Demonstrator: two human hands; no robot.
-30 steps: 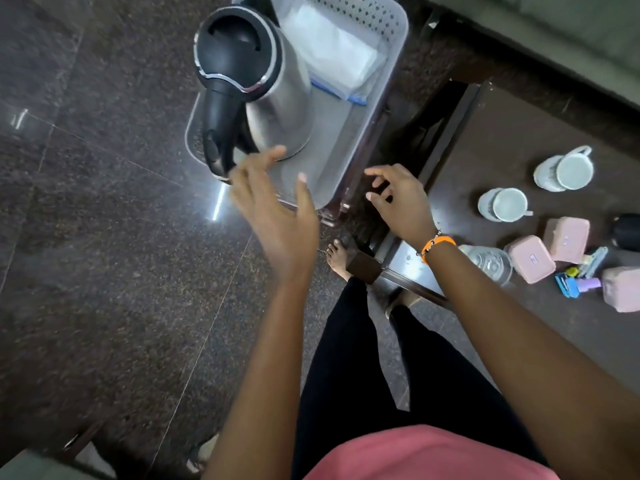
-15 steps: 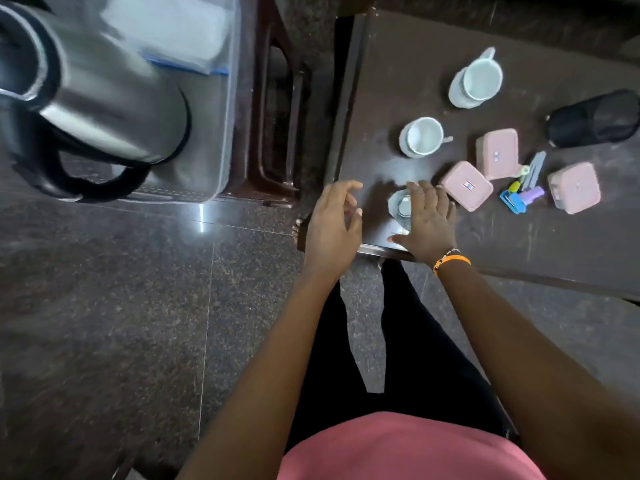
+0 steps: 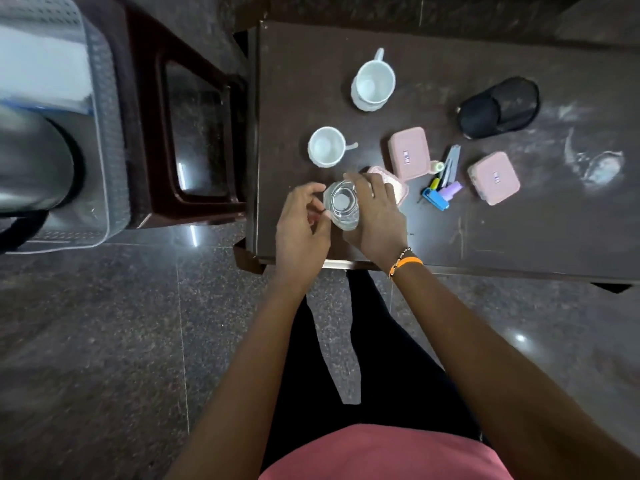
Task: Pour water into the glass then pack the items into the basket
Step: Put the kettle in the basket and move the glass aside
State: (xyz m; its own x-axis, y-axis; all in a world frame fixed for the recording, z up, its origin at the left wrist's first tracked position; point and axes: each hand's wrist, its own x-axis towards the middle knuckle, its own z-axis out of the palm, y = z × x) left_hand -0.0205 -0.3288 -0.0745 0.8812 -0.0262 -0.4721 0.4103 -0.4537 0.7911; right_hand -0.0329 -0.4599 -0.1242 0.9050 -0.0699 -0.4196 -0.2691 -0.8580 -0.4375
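A clear glass (image 3: 341,204) with water in it stands near the front left edge of the dark table (image 3: 433,233). My right hand (image 3: 375,216) wraps its right side, fingers curled around it. My left hand (image 3: 301,226) sits at the glass's left side, fingertips at its wall. At the far left a grey basket (image 3: 110,168) rests on a brown stool (image 3: 194,140) and holds a steel kettle (image 3: 31,161) and a white packet (image 3: 41,67).
On the table lie two white cups (image 3: 374,81) (image 3: 327,147), three pink boxes (image 3: 408,154) (image 3: 493,178) (image 3: 394,187), one partly under my right hand, a black case (image 3: 498,107), and small pens and clips (image 3: 441,188). Polished stone floor lies below.
My view swung from the basket to the table. Both hands left the kettle in the basket and came to the glass, the right one closing around it.
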